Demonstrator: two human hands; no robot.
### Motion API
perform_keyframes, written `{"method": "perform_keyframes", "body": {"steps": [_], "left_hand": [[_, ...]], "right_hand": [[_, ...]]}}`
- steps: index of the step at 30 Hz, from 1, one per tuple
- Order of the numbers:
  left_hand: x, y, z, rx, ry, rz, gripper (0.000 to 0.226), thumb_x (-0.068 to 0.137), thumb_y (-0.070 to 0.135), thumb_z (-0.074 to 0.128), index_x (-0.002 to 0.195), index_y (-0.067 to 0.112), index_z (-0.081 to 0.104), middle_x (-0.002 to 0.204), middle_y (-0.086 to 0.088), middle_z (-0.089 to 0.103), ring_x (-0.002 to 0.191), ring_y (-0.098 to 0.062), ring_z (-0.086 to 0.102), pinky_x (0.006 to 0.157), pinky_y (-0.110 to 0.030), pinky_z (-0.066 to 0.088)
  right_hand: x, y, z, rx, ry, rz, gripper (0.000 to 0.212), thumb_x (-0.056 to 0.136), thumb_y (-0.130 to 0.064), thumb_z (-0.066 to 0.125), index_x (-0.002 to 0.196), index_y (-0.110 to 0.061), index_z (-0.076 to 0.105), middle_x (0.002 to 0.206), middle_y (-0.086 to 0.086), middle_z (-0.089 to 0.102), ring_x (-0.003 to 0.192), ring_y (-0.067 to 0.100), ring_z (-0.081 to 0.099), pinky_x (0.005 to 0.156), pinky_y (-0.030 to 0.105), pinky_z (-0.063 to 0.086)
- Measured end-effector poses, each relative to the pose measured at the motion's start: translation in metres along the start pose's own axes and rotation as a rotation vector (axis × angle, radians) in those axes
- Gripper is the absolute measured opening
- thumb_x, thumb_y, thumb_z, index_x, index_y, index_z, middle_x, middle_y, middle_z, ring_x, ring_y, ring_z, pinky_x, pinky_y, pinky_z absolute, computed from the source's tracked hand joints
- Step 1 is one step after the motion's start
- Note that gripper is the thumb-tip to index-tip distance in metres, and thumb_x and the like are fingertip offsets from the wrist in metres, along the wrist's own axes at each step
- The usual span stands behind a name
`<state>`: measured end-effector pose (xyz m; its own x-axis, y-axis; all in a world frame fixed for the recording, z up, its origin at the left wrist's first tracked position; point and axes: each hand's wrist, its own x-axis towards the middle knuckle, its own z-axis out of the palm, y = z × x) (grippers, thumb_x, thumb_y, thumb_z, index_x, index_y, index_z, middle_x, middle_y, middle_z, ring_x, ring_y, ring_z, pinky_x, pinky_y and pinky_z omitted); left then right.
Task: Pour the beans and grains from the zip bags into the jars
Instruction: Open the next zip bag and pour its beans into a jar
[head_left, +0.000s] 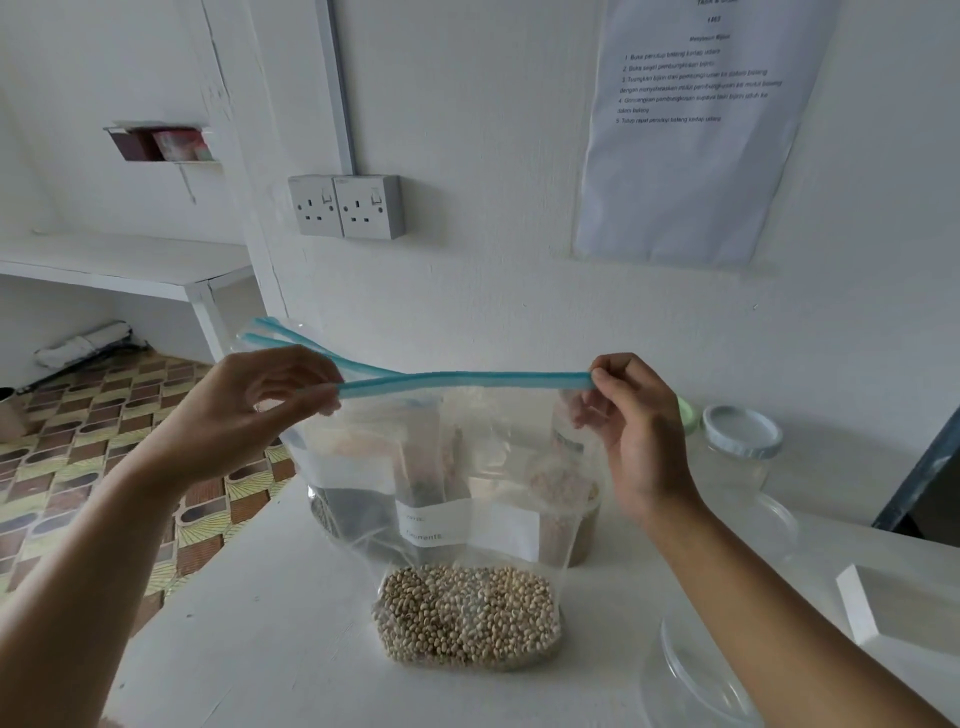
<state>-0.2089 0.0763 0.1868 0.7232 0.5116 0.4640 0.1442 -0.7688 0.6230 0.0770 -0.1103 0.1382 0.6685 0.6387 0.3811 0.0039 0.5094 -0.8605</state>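
Clear zip bag (457, 467) hangs between left hand (260, 410) and right hand (631, 431)

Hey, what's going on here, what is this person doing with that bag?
A person holds a clear zip bag upright, and its bottom, full of beans, seems to rest on the white table. The left hand and right hand each pinch the blue zip strip. The strip looks parted on the left and joined toward the right. A lidded jar stands to the right. Nothing is poured yet.
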Motion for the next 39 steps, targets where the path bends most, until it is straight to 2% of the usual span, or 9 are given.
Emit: {"method": "perform_keyframes", "body": {"steps": [4,7,9,13,17,24,27,32,39], "left_hand": [[0.021,0.022,0.005,0.288,-0.053,0.087,0.039,0.086,0.061,0.066,0.118,0.038,0.066,0.092,0.026,0.072,0.09,0.006,0.068,0.078,-0.012,0.056],[0.041,0.04,0.02,0.418,-0.2,0.122,0.052,0.086,0.073,0.054,0.123,0.039,0.065,0.099,0.024,0.071,0.088,0.006,0.067,0.08,-0.019,0.057],[0.052,0.047,0.033,0.483,-0.271,0.132,0.052,0.085,0.066,0.052,0.123,0.034,0.068,0.107,0.017,0.073,0.089,0.002,0.068,0.085,-0.027,0.059],[0.062,0.052,0.052,0.556,-0.339,0.179,0.021,0.099,0.036,0.06,0.116,0.029,0.07,0.106,0.011,0.074,0.091,-0.008,0.067,0.093,-0.037,0.056],[0.066,0.057,0.052,0.46,-0.362,0.188,0.012,0.096,0.026,0.067,0.106,0.027,0.074,0.09,0.017,0.074,0.079,0.0,0.068,0.08,-0.015,0.053],[0.054,0.082,0.039,0.154,-0.573,0.156,0.02,0.095,0.033,0.064,0.099,0.017,0.076,0.082,0.008,0.074,0.072,-0.015,0.072,0.077,-0.025,0.057],[0.043,0.089,0.036,0.094,-0.53,0.113,0.019,0.095,0.03,0.064,0.095,0.016,0.076,0.08,0.005,0.075,0.069,-0.017,0.073,0.077,-0.029,0.059],[0.033,0.1,0.029,-0.046,-0.453,-0.046,0.016,0.093,0.024,0.069,0.094,0.01,0.078,0.08,-0.001,0.077,0.069,-0.02,0.075,0.074,-0.021,0.057],[0.022,0.112,0.044,-0.377,-0.366,-0.377,0.019,0.093,0.011,0.067,0.1,-0.006,0.073,0.089,-0.017,0.077,0.079,-0.028,0.076,0.084,-0.032,0.061]], "right_hand": [[-0.002,-0.003,0.0,-0.234,-0.047,-0.098,0.017,0.099,-0.007,0.054,0.094,-0.012,0.069,0.07,0.003,0.061,0.067,0.017,0.056,0.067,0.031,0.05],[-0.006,-0.005,-0.001,-0.356,-0.117,-0.157,0.013,0.096,-0.012,0.061,0.1,-0.018,0.072,0.078,-0.002,0.066,0.073,0.015,0.061,0.072,0.029,0.053],[-0.009,-0.005,-0.002,-0.419,-0.14,-0.174,0.014,0.089,-0.019,0.069,0.102,-0.023,0.074,0.087,-0.005,0.072,0.081,0.019,0.067,0.076,0.028,0.057],[-0.011,-0.011,-0.005,-0.508,-0.189,-0.247,0.013,0.089,-0.012,0.077,0.094,-0.024,0.074,0.088,-0.005,0.072,0.085,0.026,0.068,0.078,0.037,0.06],[-0.01,-0.015,-0.01,-0.511,-0.191,-0.246,0.015,0.09,-0.008,0.075,0.091,-0.024,0.072,0.084,-0.008,0.07,0.083,0.024,0.066,0.077,0.041,0.058],[-0.009,-0.01,-0.002,-0.308,-0.171,-0.208,0.015,0.091,0.002,0.07,0.093,-0.013,0.07,0.088,-0.009,0.07,0.084,0.012,0.065,0.083,0.027,0.054],[-0.008,-0.008,0.011,-0.291,-0.175,-0.2,0.015,0.093,0.001,0.068,0.094,-0.014,0.069,0.088,-0.009,0.069,0.079,0.01,0.064,0.077,0.02,0.052],[0.003,-0.007,0.037,-0.325,-0.158,-0.201,0.013,0.094,-0.002,0.068,0.097,-0.014,0.072,0.099,-0.003,0.073,0.093,0.014,0.068,0.083,0.028,0.054],[0.01,-0.003,0.052,-0.404,-0.115,-0.174,0.012,0.098,-0.01,0.065,0.109,-0.014,0.07,0.113,-0.003,0.07,0.105,0.01,0.062,0.087,0.013,0.046]]}}
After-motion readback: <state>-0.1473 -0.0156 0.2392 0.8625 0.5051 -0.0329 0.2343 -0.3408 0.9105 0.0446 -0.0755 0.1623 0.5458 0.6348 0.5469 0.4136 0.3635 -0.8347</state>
